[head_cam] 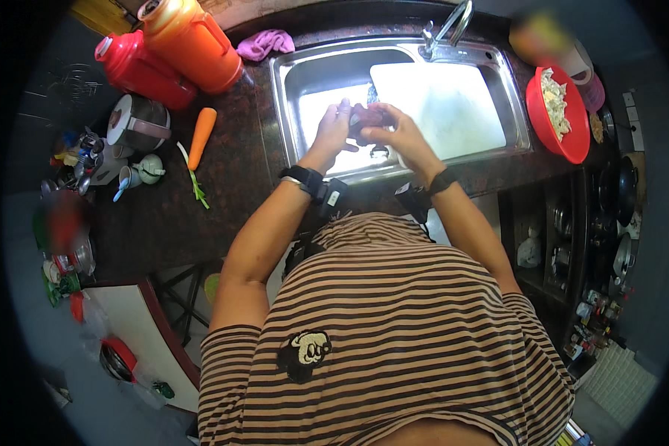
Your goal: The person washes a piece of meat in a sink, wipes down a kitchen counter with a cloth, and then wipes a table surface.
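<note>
Over the sink basin, a dark reddish piece (366, 120), perhaps meat, is held between my two hands. My left hand (329, 134) grips its left side, and my right hand (404, 134) has fingers and thumb around its right side. Beneath them is the stainless steel sink (306, 72), its basin floor bright with glare. A white cutting board (451, 106) lies across the right part of the sink, just beside my right hand. Part of the piece is hidden by my fingers.
A chrome faucet (451, 25) rises behind the sink. Left on the dark counter are a carrot (202, 136), a scallion (197, 187), an orange thermos (192, 47), a red thermos (145, 69) and a pink cloth (266, 44). To the right sits a red bowl (568, 142) of pale food pieces.
</note>
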The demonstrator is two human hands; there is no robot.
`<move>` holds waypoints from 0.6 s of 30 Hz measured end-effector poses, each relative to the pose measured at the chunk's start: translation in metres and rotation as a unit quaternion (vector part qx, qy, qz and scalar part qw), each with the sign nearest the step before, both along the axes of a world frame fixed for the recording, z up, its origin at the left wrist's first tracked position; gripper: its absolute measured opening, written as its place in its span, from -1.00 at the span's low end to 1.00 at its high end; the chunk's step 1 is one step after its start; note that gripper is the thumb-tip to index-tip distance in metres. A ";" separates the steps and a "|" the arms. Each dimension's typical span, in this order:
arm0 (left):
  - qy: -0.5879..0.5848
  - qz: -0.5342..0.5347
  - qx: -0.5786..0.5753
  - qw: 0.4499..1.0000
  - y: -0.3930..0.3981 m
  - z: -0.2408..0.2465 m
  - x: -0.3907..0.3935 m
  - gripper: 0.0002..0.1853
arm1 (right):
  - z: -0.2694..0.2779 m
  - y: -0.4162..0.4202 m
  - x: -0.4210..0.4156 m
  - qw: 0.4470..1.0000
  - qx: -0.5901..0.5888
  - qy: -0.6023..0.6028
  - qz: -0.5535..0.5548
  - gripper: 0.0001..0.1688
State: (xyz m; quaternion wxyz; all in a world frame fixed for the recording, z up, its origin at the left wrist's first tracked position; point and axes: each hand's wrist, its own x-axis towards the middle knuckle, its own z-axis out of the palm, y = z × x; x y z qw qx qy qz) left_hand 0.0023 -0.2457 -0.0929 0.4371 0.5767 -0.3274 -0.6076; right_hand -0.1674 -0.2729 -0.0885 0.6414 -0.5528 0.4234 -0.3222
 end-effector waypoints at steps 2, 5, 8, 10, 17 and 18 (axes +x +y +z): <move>0.098 -0.048 -0.009 0.994 0.012 -0.003 0.017 -0.46 | 0.007 -0.003 -0.010 0.999 0.030 -0.016 -0.010 -0.58; 0.140 0.000 -0.045 0.989 0.025 -0.017 0.034 -0.48 | 0.019 -0.006 -0.017 0.985 0.058 -0.070 -0.150 -0.78; 0.209 0.097 -0.025 0.973 0.036 -0.021 0.056 -0.48 | 0.032 -0.012 -0.037 0.961 0.049 -0.141 -0.231 -0.73; 0.202 0.127 -0.013 0.971 0.045 0.000 0.060 -0.48 | 0.038 -0.012 -0.043 0.960 0.030 -0.182 -0.213 -0.76; 0.166 0.038 -0.102 0.980 0.036 0.021 0.057 -0.65 | 0.041 -0.006 -0.048 0.978 -0.058 0.079 -0.182 -0.77; 0.157 0.024 -0.104 0.982 0.033 0.038 0.051 -0.60 | 0.020 -0.008 -0.054 0.921 -0.233 0.261 -0.169 -0.67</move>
